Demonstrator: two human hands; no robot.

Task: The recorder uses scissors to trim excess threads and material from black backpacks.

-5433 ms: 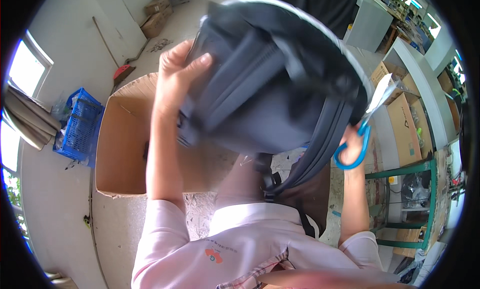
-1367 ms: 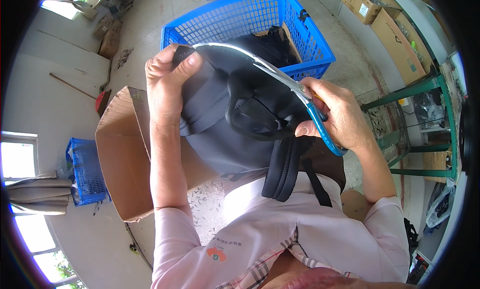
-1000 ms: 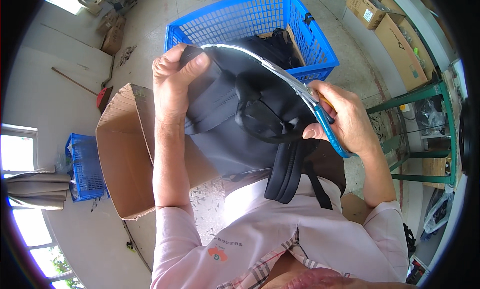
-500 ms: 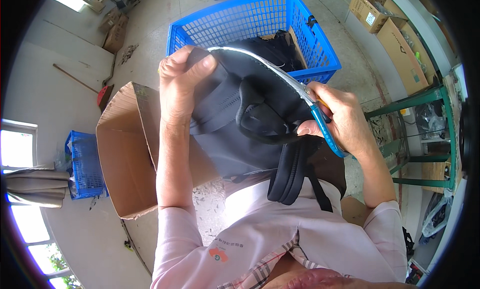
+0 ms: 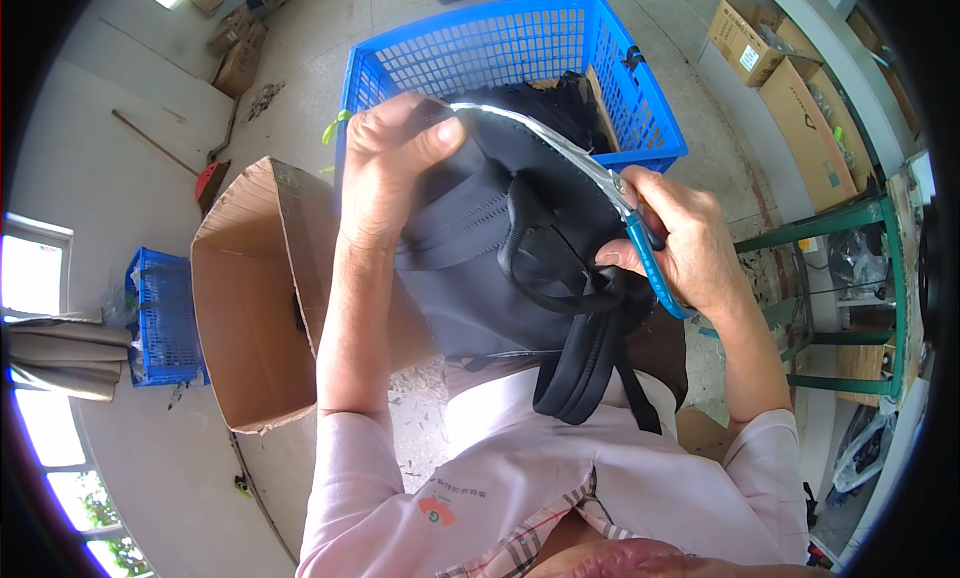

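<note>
A soft black bag (image 5: 470, 313) with a looped handle and a thick strap hangs in front of my body. My left hand (image 5: 395, 163) pinches its upper left edge, thumb on the near side. A pale strip runs along the bag's curved top edge. In my right hand (image 5: 685, 238) are blue-handled scissors (image 5: 655, 270), lying at the right end of that strip. My right thumb presses toward the black fabric. How far the blades are apart I cannot make out.
Beyond the bag, a blue plastic basket (image 5: 655, 138) holds black fabric pieces. On the left stand an open cardboard box (image 5: 250, 308) and a smaller blue crate (image 5: 170, 323). A green metal frame (image 5: 825, 228) is at the right, with cardboard boxes (image 5: 815, 128) behind it.
My left hand and the bag's upper edge have shifted slightly right and down in the picture. The background has also shifted a little. Both hands keep their holds.
</note>
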